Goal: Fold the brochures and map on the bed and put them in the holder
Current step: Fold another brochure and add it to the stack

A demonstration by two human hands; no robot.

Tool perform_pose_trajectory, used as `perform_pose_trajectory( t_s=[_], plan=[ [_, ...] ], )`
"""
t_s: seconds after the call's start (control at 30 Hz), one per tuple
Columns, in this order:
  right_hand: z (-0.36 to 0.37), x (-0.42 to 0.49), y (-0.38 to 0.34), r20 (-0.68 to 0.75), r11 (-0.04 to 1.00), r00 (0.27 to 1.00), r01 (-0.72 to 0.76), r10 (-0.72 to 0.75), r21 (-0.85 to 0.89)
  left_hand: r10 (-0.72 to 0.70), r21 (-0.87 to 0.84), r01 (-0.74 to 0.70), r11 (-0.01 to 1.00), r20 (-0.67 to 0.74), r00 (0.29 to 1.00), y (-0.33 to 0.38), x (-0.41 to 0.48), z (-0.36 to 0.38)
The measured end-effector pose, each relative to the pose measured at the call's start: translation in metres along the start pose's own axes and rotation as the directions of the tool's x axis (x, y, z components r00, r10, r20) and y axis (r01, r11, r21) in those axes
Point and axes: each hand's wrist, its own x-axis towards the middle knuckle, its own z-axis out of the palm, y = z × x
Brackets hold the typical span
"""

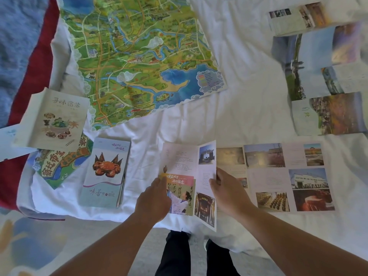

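While half-open, brochure [180, 160] in right hand [229, 193]

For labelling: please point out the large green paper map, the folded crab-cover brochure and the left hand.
large green paper map [139, 56], head view, its middle.
folded crab-cover brochure [106, 167], head view, the crab.
left hand [153, 198], head view, its back.

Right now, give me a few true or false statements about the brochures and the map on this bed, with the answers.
1. The left hand and the right hand both grip the same brochure. True.
2. The map is already folded. False: it lies spread open on the bed.
3. The crab brochure lies closed, left of the hands. True.
4. The right hand presses on the map. False: it grips the brochure, away from the map.
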Motion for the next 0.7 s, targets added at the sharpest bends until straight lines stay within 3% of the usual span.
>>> perform_pose_trajectory(
  t_s=[0.17, 0.33, 0.7],
  plan=[
    [-0.001, -0.006, -0.001, -0.004, 1.0, 1.0, 0.027, -0.027, -0.009, -0.067, -0.016, 0.068, 0.998, 0.022, 0.997, 0.001, -0.002, 0.002],
    [-0.003, -0.011, -0.001, 0.008, 0.998, 0.998, 0.062, -0.062, -0.03, -0.068, -0.163, 0.073, 0.984, 0.037, 0.997, 0.001, 0.0, 0.002],
    [-0.002, -0.015, -0.001, 0.014, 0.998, 0.998, 0.061, -0.06, -0.024, -0.002, -0.337, -0.064, 0.939, -0.192, 0.981, 0.032, -0.022, -0.008]
  ],
)
